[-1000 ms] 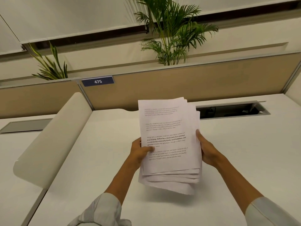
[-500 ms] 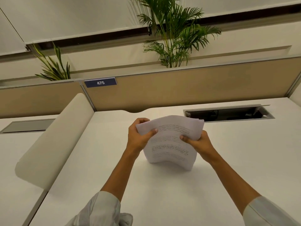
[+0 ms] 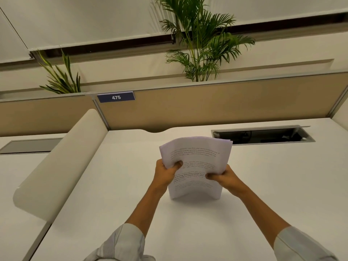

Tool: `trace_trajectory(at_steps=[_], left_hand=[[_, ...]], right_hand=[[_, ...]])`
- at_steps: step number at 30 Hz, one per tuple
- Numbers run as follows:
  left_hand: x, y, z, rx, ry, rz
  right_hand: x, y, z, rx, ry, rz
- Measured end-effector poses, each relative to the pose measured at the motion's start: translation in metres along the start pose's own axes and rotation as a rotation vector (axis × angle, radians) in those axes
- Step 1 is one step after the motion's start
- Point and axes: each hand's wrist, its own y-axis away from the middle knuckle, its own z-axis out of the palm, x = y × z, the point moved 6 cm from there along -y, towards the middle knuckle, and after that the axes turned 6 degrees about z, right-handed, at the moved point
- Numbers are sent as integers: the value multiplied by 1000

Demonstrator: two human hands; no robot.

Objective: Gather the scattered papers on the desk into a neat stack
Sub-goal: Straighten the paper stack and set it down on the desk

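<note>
On white desk (image 3: pixel 113 185), left hand (image 3: pixel 165 173) and right hand (image 3: pixel 225 178) clench curved paper stack (image 3: pixel 195 159) standing on edge

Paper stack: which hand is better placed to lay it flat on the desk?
Right hand, marginally: it grips the paper stack lower, nearer the desk; the left hand pinches higher.

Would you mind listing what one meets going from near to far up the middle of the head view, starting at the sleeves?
Sleeves → left hand and right hand → paper stack, standing on the desk → tan partition → palm plant.
</note>
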Motion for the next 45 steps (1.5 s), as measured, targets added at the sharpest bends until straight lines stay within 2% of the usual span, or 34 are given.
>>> trace_trajectory(at_steps=[3,6,8,13,16,21,26,28,34,37,41,45], left_hand=[[1,-8,-12,93,76,-45],[7,-16,-28,188,282,-80],[9,-19,-32,213,400,-92],[-2,-23,-21,233,660,-134],[-8,-22,-17,225,704,-167],[0,-29,-62,302,513,-201],[30,-47,-87,76,-29,-79],[33,-50,-80,5,-171,-42],[14,-40,-56,-50,-79,44],[-11,-35,-57,-58,-90,-8],[-56,-24,-65,14,-57,-151],[-67,-17,-62,17,-76,-153]], right_hand=[[7,1,-7,1,63,44],[13,4,-22,53,51,72],[12,4,-30,101,-57,46],[-3,-8,-24,124,-533,1],[-24,-10,-12,107,-493,-52],[-48,-8,-35,216,-293,-140],[-80,-4,-52,197,-156,-210],[-87,-5,-49,188,-97,-225],[-65,-11,-31,229,-8,-170],[-36,-13,-21,226,14,-109],[8,-11,-13,199,-73,16],[23,-15,-16,164,-67,60]])
